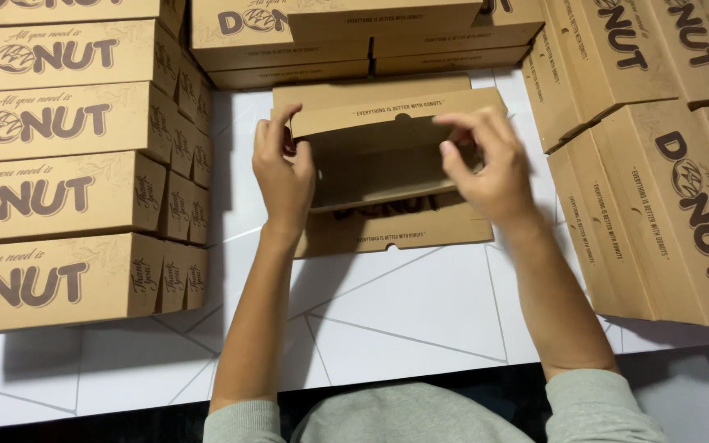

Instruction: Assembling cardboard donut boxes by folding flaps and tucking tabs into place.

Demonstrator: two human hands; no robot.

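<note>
Head view: both hands work on 1 half-folded brown cardboard box (387, 176) that lies in the middle of the white table (404, 320), between stacks of finished boxes. The left hand (282, 176) grips the box's left end, its fingers (272, 131) curled over the upper edge and the thumb against the side wall, so they are closed on the cardboard. The right hand (490, 168) holds the right end, thumb and fingers pinched together on the raised flap near the corner. The box stands open toward the camera, with its long lid flap tilted up at the back and a flat front panel lying on the table. A stack of 4 closed boxes (67, 172) sits to the left, another stack (658, 164) lies to the right, and more boxes (354, 41) line the far edge. Grey sleeves (592, 406) show at the bottom.
</note>
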